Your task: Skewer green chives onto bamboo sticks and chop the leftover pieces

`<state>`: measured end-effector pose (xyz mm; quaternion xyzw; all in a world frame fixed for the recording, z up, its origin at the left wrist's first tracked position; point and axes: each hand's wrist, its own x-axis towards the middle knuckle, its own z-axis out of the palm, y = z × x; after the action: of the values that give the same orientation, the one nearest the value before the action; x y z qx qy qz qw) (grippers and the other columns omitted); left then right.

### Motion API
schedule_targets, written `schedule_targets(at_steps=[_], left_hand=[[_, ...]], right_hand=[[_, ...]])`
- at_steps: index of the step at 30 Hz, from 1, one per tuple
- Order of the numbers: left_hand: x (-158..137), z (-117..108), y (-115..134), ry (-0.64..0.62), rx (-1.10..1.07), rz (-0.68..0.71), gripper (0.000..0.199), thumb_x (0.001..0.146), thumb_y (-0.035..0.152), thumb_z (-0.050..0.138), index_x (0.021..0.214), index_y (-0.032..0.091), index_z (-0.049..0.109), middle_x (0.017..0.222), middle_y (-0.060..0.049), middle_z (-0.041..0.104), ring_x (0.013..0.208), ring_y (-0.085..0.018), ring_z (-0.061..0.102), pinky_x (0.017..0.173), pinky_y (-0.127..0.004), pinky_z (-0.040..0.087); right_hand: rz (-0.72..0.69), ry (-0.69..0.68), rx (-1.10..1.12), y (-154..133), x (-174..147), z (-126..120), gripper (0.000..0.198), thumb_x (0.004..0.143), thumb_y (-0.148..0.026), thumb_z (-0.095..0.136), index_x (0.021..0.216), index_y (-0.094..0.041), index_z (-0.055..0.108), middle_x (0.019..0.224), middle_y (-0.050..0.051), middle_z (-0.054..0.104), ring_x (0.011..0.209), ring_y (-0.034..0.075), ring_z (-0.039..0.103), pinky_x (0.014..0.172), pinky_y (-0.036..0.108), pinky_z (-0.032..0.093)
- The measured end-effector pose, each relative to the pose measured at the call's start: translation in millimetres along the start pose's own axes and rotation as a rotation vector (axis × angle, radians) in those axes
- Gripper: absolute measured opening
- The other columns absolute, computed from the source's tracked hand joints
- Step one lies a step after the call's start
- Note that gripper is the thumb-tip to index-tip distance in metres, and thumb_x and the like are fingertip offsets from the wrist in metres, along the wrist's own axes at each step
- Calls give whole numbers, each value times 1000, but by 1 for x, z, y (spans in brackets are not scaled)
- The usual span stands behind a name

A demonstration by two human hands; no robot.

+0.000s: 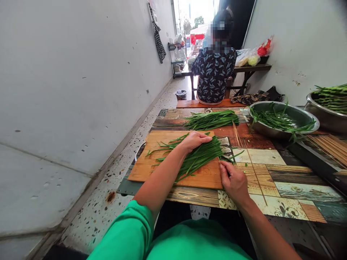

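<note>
A bunch of green garlic chives (202, 157) lies across the wooden cutting board (141, 169), its cut ends toward the right. My left hand (193, 141) holds the bunch from above near those ends, with some fingers hidden on the far side. At the board's right edge, my right hand (233, 179) is closed in a pinch around a thin bamboo skewer; its tip shows close to the cut ends, and most of it is hidden by the hand. Behind the board lies a finished-looking row of chives (213, 120) with skewer ends (236, 133) sticking out toward me.
One loose skewer (256, 175) lies right of my right hand. Further right are a large knife (316, 168), a pile of skewers (332, 148), a metal bowl of chives (283, 117) and another of green stalks (326, 112). A person (215, 74) sits ahead, facing away.
</note>
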<state>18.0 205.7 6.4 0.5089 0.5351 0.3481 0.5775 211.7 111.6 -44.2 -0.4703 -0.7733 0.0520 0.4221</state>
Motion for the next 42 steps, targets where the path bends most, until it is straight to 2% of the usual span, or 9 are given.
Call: schedule_targets(at_steps=[4, 10, 15, 21, 28, 32, 35, 38, 42], left_hand=[[0, -1, 2, -28, -79, -55, 42, 59, 49, 79, 81, 13, 74, 75, -4, 72, 64, -14, 63, 64, -26, 51], [0, 1, 1, -14, 57, -53, 31, 67, 43, 76, 78, 13, 75, 65, 0, 69, 56, -11, 59, 56, -22, 46], [1, 5, -6, -5, 64, -55, 28, 72, 40, 71, 79, 12, 75, 62, 0, 66, 54, -11, 57, 55, -23, 46], [7, 8, -5, 41, 188, -56, 30, 70, 42, 72, 73, 12, 74, 54, 1, 61, 50, -11, 53, 50, -22, 41], [3, 15, 0, 12, 235, -48, 24, 73, 34, 70, 66, 11, 70, 49, 4, 54, 44, -6, 42, 46, -20, 32], [1, 6, 4, 43, 421, 20, 35, 78, 42, 65, 64, 11, 70, 45, 3, 49, 42, -7, 39, 44, -21, 29], [5, -14, 11, 190, 619, 129, 27, 82, 34, 62, 72, 12, 73, 57, -2, 63, 52, -9, 52, 52, -21, 39], [17, -30, 16, 306, 885, 224, 15, 79, 24, 65, 85, 16, 76, 77, -5, 72, 69, -14, 62, 66, -23, 45], [37, -28, 16, 244, 1129, 189, 16, 75, 25, 68, 87, 20, 77, 88, -5, 74, 81, -18, 65, 73, -25, 47]], right_hand=[[38, -25, 65, 0, 0, -1, 28, 92, -26, 45, 96, -13, 69, 87, 8, 74, 71, 17, 70, 67, 24, 54], [145, -105, 130, -2, 1, -2, 30, 92, -31, 43, 93, -17, 69, 84, 7, 74, 69, 18, 68, 65, 27, 54], [182, -130, 87, -1, 1, 4, 34, 92, -32, 40, 93, -16, 69, 80, 8, 73, 66, 19, 67, 65, 28, 52], [191, -144, 80, 1, 1, 8, 34, 92, -31, 41, 94, -14, 69, 84, 9, 73, 68, 19, 67, 63, 28, 50], [159, -116, -24, 2, 4, 15, 36, 92, -30, 38, 96, -14, 70, 85, 9, 73, 71, 21, 68, 62, 29, 48], [168, -128, -28, 4, 5, 14, 37, 91, -32, 38, 96, -14, 70, 83, 9, 73, 68, 21, 67, 60, 29, 47], [191, -135, -4, 4, 5, 12, 34, 90, -33, 40, 92, -17, 70, 80, 7, 73, 66, 20, 67, 59, 28, 46], [232, -129, -16, 4, 4, 11, 33, 89, -34, 41, 89, -19, 70, 78, 6, 73, 64, 19, 66, 57, 28, 44], [252, -127, -13, 2, 2, 10, 33, 89, -34, 41, 89, -18, 70, 78, 6, 73, 65, 19, 66, 57, 28, 43]])
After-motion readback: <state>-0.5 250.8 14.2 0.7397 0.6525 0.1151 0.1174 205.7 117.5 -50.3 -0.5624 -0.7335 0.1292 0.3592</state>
